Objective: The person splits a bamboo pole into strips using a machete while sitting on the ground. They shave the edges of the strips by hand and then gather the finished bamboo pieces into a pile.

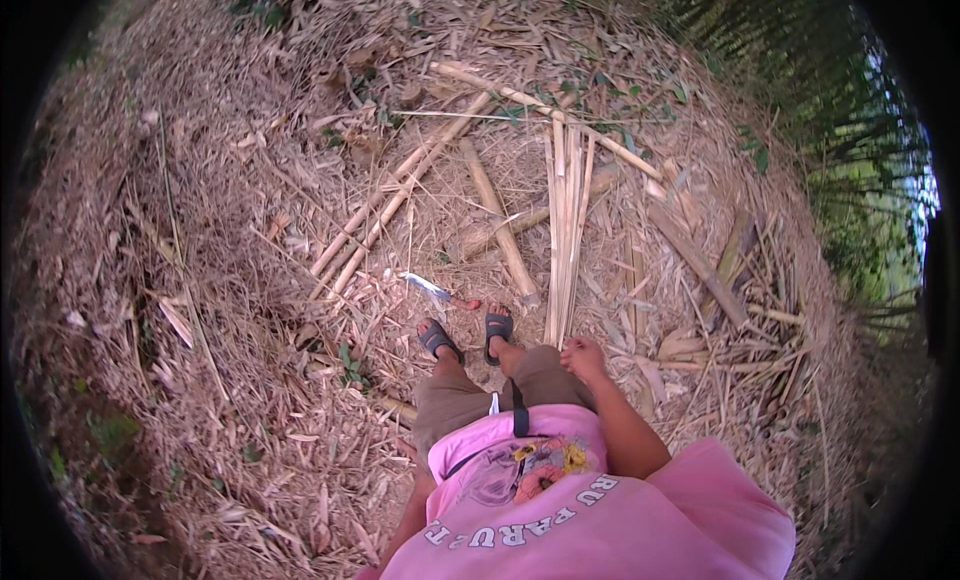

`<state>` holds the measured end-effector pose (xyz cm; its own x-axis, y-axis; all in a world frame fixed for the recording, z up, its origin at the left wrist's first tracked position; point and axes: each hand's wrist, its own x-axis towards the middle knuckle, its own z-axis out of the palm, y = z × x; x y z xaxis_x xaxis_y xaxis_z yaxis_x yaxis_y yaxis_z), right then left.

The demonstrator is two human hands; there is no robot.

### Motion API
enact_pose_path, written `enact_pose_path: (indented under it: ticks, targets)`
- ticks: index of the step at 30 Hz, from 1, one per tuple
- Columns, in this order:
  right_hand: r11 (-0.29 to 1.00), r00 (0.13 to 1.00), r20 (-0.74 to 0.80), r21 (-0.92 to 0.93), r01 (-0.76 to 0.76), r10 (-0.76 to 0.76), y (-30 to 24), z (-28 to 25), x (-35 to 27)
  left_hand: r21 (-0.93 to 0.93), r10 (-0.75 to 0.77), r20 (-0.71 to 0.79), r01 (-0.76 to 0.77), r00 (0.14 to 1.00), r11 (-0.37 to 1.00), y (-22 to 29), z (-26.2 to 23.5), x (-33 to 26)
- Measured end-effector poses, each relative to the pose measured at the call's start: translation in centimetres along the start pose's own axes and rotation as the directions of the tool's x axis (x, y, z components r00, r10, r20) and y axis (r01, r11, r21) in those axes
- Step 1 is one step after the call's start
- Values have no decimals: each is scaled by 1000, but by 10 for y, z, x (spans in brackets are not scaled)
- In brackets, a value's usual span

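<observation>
My right hand (582,358) hangs beside my right thigh with its fingers curled in. Whatever lies inside them, if anything, is hidden. Just left of it in the picture are the near ends of a bundle of long split bamboo strips (566,230), whose far ends reach a bamboo pole (540,105). I cannot tell whether the fingers touch the strips. Of my left side, the forearm (408,515) shows past the pink shirt; the fingers are not clear. A machete (428,287) with a shiny blade and reddish-brown handle lies on the ground ahead of my sandalled feet.
Two bamboo poles (400,205) slant across the ground at the left of the strips. A short thick bamboo piece (500,225) crosses a log (490,238). Dry leaves and sheaths cover the ground. Another log (697,263) lies at the right, with green bamboo growth (850,130) beyond.
</observation>
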<state>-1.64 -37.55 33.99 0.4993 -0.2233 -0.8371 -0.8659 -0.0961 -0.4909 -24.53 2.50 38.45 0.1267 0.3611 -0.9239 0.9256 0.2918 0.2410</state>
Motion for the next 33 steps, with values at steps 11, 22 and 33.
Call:
enact_pose_path:
  ticks: [11,22,33]
  targets:
    - [665,843,271,-736,-130,464,112,119,98,29,24,3,-24,1000,999,-123,-117,-5]
    - [300,986,67,-954,18,155,199,185,175,208,597,-60,-575,800,792,-18,108,421]
    - [258,967,219,-949,180,129,173,161,225,28,88,-692,-95,716,995,10,449,647]
